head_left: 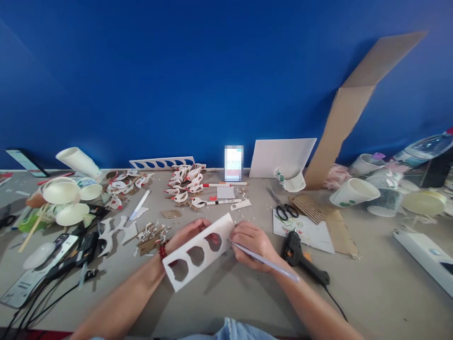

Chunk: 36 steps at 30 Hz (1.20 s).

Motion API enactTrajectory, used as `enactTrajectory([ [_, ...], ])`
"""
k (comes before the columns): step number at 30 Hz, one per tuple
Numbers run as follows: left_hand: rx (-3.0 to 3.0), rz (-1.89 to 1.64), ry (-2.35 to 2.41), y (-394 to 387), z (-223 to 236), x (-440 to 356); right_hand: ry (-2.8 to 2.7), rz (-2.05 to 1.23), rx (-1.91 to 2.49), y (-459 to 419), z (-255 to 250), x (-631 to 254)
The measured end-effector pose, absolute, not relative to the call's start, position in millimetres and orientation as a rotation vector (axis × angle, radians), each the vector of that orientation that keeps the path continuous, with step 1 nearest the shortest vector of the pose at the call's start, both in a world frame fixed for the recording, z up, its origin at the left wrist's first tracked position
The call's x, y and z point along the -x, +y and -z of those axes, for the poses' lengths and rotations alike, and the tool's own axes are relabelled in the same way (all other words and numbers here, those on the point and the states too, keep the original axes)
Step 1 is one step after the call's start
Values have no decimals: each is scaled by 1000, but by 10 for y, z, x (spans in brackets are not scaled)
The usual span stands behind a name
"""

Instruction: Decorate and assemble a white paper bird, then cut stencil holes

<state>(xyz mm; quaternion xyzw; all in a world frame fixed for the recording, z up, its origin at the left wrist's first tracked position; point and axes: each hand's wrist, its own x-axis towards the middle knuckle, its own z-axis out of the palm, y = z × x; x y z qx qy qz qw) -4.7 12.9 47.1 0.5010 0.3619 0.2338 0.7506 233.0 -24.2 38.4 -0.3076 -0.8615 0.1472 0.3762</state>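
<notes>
A white foam board strip (226,226) with several rounded holes cut through it is held at a slant in front of me. My left hand (189,233) is closed on its far edge, fingers partly hidden behind it. Pinched in my right hand (253,245) is a slim pen-like tool (276,267) with a pale lilac handle. Its tip is hidden by my fingers at the strip's right end. Beyond my hands lies a pile of small white bird-shaped pieces (184,182) with red tips. A marker (223,202) and a white offcut (240,204) lie in front of it.
Right of my right hand are a black hot glue gun (302,262) with its cord, scissors (283,208) and corrugated cardboard (311,208). A lit phone (234,163) stands against the blue wall. Paper cups (355,192) stand at right; cables (38,302) and white scraps (113,231) lie at left.
</notes>
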Motion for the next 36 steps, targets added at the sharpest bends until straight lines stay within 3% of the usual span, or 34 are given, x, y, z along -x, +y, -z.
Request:
enactTrajectory([
  [10, -1159, -225, 709, 197, -432, 141, -2490, -387, 803, -272, -367, -2247],
  [22, -1093, -383, 841, 72, -250, -44, -2198, -591, 844, -248, -485, -2331],
  [36, -1104, -438, 901, 35, -244, -77, -2152, -587, 870, -255, -303, -2257],
])
